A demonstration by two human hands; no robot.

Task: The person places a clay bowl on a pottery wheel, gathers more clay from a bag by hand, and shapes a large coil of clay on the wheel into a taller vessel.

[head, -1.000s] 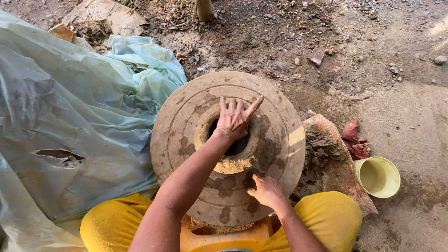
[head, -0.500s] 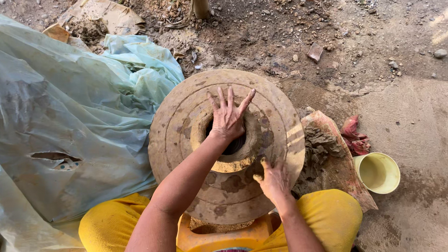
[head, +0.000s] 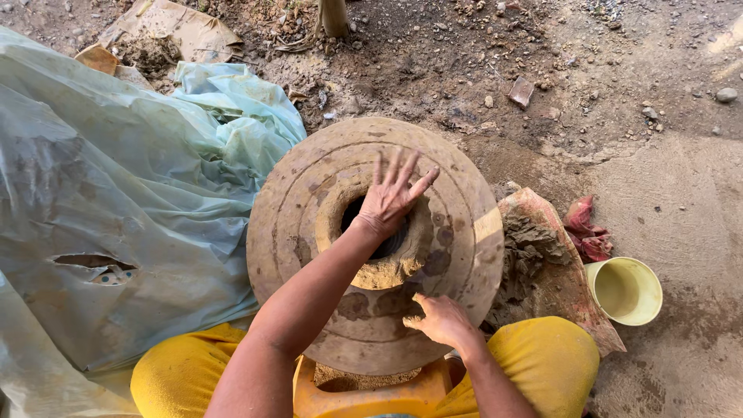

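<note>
I read this as the opening step of shaping a clay ring (head: 387, 267) that sits at the centre of the round wheel (head: 309, 193). My left hand (head: 395, 193) lies flat on the ring's 12 o'clock rim, fingers spread, pinching nothing. My right hand (head: 441, 319) rests on the wheel at 5 o'clock, fingers loosely curled and empty. In my judgement the next move calls for even pressure; a yellow bowl (head: 625, 290) sits at 3 o'clock.

Clay, plastic and dirt, mostly matt

Rough, matt clay ring (head: 387, 259) on a dusty, stained wheel disc (head: 309, 209); crinkled, faintly glossy plastic sheet (head: 116, 193); smooth yellow plastic cup (head: 625, 290); gritty earth floor (head: 619, 77).
</note>
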